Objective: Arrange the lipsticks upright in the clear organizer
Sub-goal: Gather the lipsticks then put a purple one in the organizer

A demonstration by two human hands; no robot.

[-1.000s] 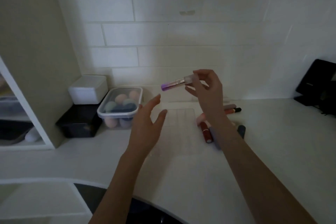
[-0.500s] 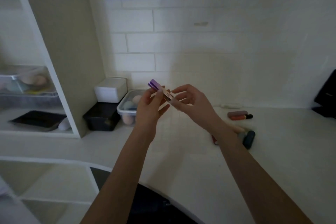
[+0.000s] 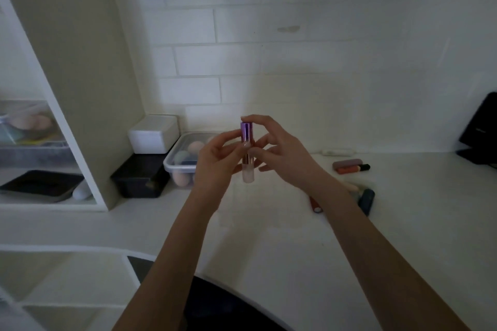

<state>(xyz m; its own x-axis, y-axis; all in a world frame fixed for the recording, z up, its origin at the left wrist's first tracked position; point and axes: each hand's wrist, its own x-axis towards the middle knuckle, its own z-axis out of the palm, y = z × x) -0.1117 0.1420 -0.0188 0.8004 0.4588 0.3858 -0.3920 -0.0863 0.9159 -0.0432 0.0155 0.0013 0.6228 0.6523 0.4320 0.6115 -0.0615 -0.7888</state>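
A lipstick tube (image 3: 246, 150) with a purple cap and pale clear body is held upright above the white counter, in front of me. My left hand (image 3: 217, 161) grips its middle from the left. My right hand (image 3: 279, 150) touches it from the right, one finger on the cap's top. More lipsticks lie flat on the counter to the right: a mauve one (image 3: 347, 163), an orange one (image 3: 352, 168), a red one (image 3: 315, 204), a dark blue one (image 3: 367, 200). The clear organizer (image 3: 242, 212) is barely discernible on the counter below my hands.
At the back left stand a clear tub of makeup sponges (image 3: 178, 162), a white box (image 3: 153, 133) on a black box (image 3: 139, 179), and a shelf unit (image 3: 80, 88) with a black tray (image 3: 40, 185). A black object (image 3: 481, 126) sits at the far right.
The tube was held sideways by my right hand alone; my left hand came in and took hold, and the tube has turned upright, cap on top. The camera view shifted left.
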